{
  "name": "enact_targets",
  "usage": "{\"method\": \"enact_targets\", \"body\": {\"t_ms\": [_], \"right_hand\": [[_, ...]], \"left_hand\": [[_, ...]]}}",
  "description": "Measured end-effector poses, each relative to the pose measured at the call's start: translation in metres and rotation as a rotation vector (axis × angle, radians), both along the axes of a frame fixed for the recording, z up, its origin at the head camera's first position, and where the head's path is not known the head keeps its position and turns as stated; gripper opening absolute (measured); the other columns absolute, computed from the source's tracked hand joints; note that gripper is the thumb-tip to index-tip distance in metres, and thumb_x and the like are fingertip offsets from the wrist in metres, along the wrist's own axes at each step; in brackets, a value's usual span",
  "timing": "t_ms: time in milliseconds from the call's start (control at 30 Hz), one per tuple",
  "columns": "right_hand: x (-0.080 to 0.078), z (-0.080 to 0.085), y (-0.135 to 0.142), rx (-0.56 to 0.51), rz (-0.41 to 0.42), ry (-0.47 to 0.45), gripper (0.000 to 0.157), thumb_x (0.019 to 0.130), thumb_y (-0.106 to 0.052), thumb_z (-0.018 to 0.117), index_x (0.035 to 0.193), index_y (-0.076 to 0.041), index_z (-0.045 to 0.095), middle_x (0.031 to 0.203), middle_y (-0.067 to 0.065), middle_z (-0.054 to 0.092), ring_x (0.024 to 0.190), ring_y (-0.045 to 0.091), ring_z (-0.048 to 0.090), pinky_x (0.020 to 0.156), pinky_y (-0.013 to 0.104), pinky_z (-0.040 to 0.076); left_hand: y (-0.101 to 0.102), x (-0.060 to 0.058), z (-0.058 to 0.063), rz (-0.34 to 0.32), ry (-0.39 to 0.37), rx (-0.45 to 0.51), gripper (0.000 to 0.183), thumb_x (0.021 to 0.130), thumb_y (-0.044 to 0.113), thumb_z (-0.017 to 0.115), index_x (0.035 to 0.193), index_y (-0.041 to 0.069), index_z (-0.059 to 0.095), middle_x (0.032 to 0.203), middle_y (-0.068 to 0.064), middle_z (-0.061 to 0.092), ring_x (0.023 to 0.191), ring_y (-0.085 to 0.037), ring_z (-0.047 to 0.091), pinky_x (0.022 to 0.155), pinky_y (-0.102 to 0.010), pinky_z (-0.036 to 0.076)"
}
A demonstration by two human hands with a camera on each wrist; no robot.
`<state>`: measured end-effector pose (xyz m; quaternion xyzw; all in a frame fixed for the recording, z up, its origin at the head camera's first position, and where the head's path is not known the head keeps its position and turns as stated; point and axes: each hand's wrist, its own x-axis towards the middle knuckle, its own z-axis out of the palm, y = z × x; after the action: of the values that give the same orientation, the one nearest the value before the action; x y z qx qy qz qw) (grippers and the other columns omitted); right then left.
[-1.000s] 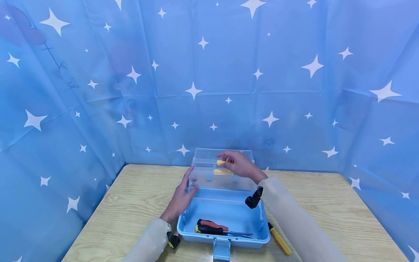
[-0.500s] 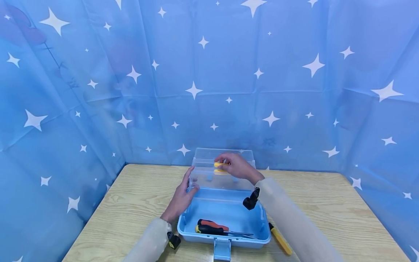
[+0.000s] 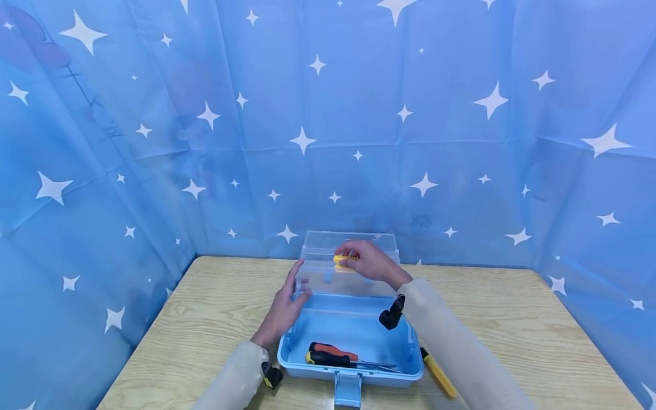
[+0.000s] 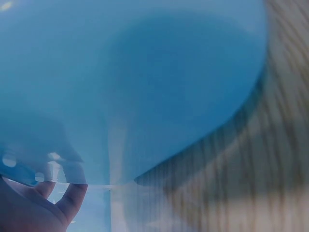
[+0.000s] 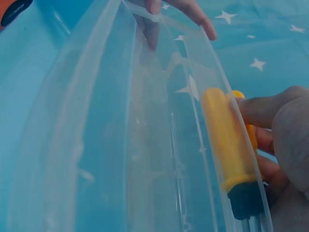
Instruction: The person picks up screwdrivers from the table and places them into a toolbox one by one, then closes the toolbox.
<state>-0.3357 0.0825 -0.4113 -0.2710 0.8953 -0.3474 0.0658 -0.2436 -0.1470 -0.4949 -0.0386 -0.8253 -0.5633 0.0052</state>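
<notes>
In the head view, a light blue toolbox (image 3: pixel 353 373) stands open with its clear lid (image 3: pixel 318 242) raised at the back. My left hand (image 3: pixel 282 307) grips the lid's left edge; in the right wrist view its fingers (image 5: pixel 195 12) show beyond the clear walls. My right hand (image 3: pixel 371 261) pinches a yellow-handled screwdriver (image 5: pixel 237 94) at the lid's top compartment. A yellow shape with a black collar (image 5: pixel 244 198) shows at the clear wall; I cannot tell whether it is a second handle or a reflection. Inside the box lie a red-and-black screwdriver (image 3: pixel 335 351) and a black-and-yellow screwdriver (image 3: pixel 328 360).
A yellow-handled tool (image 3: pixel 439 376) with a black end lies on the wooden table (image 3: pixel 205 319) right of the box, partly beside my sleeve. The front latch (image 3: pixel 348 392) hangs down. A blue starry cloth (image 3: pixel 359 114) hangs behind and at both sides.
My right hand has shifted slightly left and down along the clear lid with the yellow-handled screwdriver. My left hand stays at the lid's edge.
</notes>
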Motion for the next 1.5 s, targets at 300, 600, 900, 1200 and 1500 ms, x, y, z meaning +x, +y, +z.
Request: {"method": "enact_targets", "body": {"t_ms": [300,600,900,1200,1500], "right_hand": [[0.0021,-0.0002,0.0000,-0.014,0.014,0.017,0.020,0.095,-0.015,0.067,0.113,-0.019,0.071,0.102,-0.004,0.067,0.092,0.015,0.060,0.085,0.036,0.056],[0.0021,-0.0012,0.0010,-0.010,0.020,0.031,0.018,0.096,-0.016,0.066,0.112,-0.020,0.072,0.101,-0.005,0.067,0.089,0.013,0.060,0.081,0.033,0.056],[0.0027,-0.0020,0.0007,-0.008,0.010,0.025,0.019,0.096,-0.017,0.066,0.114,-0.018,0.072,0.103,-0.004,0.068,0.091,0.014,0.061,0.083,0.034,0.057],[0.0055,-0.0030,0.0006,-0.013,-0.009,0.036,0.021,0.095,-0.017,0.067,0.116,-0.017,0.071,0.106,-0.002,0.068,0.094,0.015,0.061,0.085,0.036,0.057],[0.0084,-0.0017,0.0000,-0.004,-0.030,0.032,0.024,0.094,-0.016,0.068,0.118,-0.014,0.070,0.103,-0.001,0.067,0.091,0.016,0.060,0.080,0.032,0.057]], "left_hand": [[0.0004,-0.0013,-0.0008,0.006,-0.005,-0.010,0.065,0.102,0.034,0.052,0.150,0.058,0.016,0.148,-0.006,0.046,0.139,-0.034,0.043,0.107,-0.066,0.036],[-0.0002,-0.0019,-0.0016,0.001,0.008,-0.009,0.065,0.102,0.036,0.053,0.150,0.057,0.015,0.150,-0.007,0.045,0.140,-0.035,0.041,0.107,-0.067,0.036],[0.0002,-0.0007,-0.0015,0.009,-0.001,-0.016,0.064,0.102,0.036,0.053,0.150,0.059,0.016,0.151,-0.006,0.044,0.141,-0.036,0.040,0.107,-0.068,0.035],[-0.0002,-0.0009,-0.0020,0.003,-0.001,-0.012,0.065,0.102,0.034,0.052,0.151,0.057,0.016,0.150,-0.006,0.044,0.141,-0.036,0.040,0.107,-0.067,0.036],[0.0000,-0.0005,-0.0015,0.004,0.005,-0.010,0.065,0.103,0.033,0.052,0.151,0.056,0.016,0.150,-0.007,0.045,0.140,-0.035,0.041,0.108,-0.066,0.036]]}}
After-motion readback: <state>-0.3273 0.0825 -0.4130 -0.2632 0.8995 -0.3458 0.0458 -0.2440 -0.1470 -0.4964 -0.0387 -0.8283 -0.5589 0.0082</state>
